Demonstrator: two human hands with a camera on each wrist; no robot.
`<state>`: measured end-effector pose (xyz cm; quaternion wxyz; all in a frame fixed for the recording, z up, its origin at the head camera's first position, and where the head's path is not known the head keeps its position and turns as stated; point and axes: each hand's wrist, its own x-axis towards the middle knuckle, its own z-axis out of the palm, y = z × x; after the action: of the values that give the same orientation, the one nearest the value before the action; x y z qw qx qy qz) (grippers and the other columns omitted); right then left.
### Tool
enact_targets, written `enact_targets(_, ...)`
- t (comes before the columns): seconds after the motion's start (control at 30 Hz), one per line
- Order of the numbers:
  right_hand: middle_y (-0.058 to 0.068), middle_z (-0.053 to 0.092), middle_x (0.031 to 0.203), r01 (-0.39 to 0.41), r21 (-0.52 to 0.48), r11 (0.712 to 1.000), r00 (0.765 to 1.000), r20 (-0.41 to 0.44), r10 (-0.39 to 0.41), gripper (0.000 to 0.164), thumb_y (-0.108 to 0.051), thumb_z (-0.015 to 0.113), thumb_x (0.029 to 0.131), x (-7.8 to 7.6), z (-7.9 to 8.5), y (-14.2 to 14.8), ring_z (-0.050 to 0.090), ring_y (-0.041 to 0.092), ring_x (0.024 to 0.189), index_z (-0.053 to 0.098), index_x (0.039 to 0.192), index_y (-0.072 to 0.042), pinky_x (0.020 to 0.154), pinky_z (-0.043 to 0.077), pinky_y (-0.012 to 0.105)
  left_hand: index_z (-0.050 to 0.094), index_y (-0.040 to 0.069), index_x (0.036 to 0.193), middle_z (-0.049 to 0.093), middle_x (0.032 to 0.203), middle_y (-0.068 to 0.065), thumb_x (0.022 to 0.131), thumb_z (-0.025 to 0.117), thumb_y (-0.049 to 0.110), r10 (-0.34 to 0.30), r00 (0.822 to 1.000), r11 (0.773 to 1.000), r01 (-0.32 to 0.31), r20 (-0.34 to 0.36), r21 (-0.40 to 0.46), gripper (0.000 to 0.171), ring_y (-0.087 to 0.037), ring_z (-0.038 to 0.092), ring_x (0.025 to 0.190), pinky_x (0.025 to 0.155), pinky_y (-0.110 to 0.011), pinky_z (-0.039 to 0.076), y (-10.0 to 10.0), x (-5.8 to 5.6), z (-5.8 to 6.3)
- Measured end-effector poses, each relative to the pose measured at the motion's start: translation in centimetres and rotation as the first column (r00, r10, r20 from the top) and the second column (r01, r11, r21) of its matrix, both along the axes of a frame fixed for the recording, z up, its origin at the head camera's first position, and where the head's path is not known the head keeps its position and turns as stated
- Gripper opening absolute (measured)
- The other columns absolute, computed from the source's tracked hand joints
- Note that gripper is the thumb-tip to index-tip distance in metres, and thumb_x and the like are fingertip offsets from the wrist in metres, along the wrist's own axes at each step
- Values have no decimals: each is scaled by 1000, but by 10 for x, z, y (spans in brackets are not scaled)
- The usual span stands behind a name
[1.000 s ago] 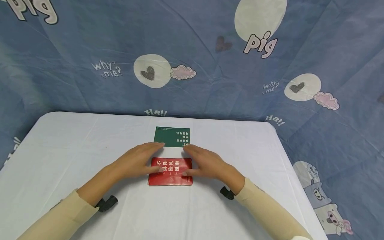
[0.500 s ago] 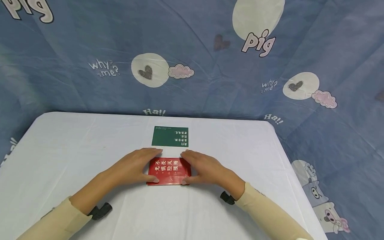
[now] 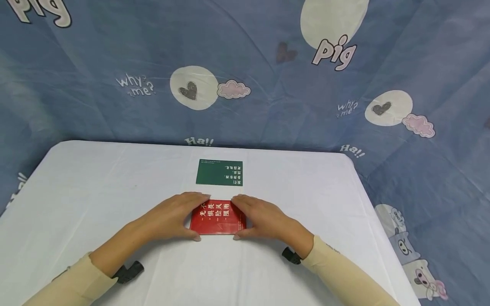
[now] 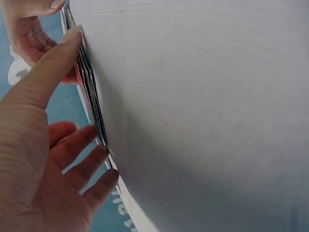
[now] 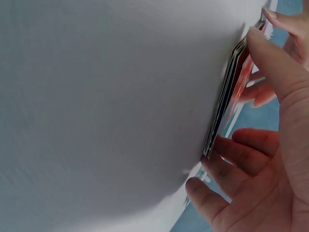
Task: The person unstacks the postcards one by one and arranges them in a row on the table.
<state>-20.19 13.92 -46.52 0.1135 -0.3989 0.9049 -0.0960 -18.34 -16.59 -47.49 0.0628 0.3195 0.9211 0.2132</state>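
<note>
A stack of cards [image 3: 218, 223], topped by a red card with white Chinese lettering, lies flat on the white table. At its left end, my left hand [image 3: 174, 216] grips it with the thumb at the near edge and fingers along the far edge. My right hand [image 3: 264, 217] holds the right end in the same way. Several thin layers show along the stack's edge in the left wrist view, slightly uneven; the right wrist view also shows layered edges of the stack [image 5: 227, 96]. Just beyond lies a green card [image 3: 219, 172], apart from both hands.
The table [image 3: 95, 182] has a white cloth and rounded far corners. A blue printed curtain [image 3: 268, 119] hangs behind it and down the right side. Small black devices, such as the left one [image 3: 130, 272], sit at both wrists.
Both hands have come back toward the person, from above the stack and near the green card, to its two ends. The thumbs have moved from the red top to the near edge.
</note>
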Motion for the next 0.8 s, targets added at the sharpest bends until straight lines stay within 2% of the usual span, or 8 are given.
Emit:
enact_targets(0.4,9,45,161,13,-47,999,1000,0,-13,92,-47,83,89,2,-3,3,43,23,148,41,159,-6,113,46,39,52,10,154,58,150,-10,75,94,38,19,1000,1000,-19,10,3,93,-33,57,135,106,-55,51,0,3,0)
enact_targets(0.8,9,44,162,32,-74,997,999,35,-29,90,-45,83,89,2,-6,3,40,23,150,42,160,-7,115,44,40,51,16,156,59,149,-9,72,96,39,83,994,997,-83,77,0,98,-35,58,133,99,-57,55,3,1,-3)
